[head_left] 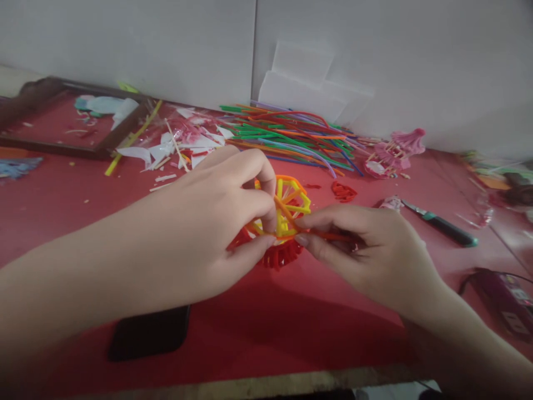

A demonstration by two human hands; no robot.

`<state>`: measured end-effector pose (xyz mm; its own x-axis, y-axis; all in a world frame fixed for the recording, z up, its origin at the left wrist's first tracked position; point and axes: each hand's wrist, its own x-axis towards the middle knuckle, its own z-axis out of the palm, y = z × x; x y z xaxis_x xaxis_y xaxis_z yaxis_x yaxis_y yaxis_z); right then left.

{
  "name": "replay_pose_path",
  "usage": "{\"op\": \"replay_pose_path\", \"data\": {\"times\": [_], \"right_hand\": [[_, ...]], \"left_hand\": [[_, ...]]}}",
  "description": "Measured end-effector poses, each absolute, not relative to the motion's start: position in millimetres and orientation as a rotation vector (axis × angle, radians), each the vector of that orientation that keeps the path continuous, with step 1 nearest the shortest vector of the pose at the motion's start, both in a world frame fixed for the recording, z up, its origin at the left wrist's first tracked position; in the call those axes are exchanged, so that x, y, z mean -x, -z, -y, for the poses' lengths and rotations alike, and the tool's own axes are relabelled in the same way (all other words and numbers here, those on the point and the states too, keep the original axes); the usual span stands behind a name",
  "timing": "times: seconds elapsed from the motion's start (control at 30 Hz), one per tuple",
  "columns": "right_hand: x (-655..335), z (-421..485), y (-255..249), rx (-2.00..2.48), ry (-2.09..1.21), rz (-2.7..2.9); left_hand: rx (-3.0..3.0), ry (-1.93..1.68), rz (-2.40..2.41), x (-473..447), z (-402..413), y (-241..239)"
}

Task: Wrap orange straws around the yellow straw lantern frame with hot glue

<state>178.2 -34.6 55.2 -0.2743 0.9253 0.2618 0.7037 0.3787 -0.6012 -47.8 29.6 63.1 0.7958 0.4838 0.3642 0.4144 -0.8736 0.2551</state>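
Left hand (233, 203) is arching over, pinching the spoked yellow-and-orange piece (283, 214) between the hands; right hand (370, 241), reaching from the right, is gripping an orange strip (333, 236); red loops (281, 258) are fringing the near side.

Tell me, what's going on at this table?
A person's left hand grips an openwork piece of yellow, orange and red, while the right hand pinches an orange strip at its edge. Beyond them, a pile of coloured strips lies on the red table. A cutter lies off to the right, untouched.
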Motion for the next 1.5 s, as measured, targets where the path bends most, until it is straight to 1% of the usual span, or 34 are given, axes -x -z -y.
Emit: {"op": "replay_pose_path", "data": {"times": [0.37, 0.77, 1.5], "right_hand": [[-175.9, 35.8, -56.4, 1.420, -0.504, 2.070], [-171.5, 38.7, -58.2, 1.432, -0.411, 2.097], [-171.5, 41.2, -59.7, 1.447, -0.378, 2.098]], "left_hand": [[-2.836, -0.647, -0.777, 45.9, -21.4, -68.0], [-3.061, -0.757, -0.749, 31.4, -16.8, -61.6], [-2.988, -0.777, -0.779, 31.6, -16.3, -59.1]]}}
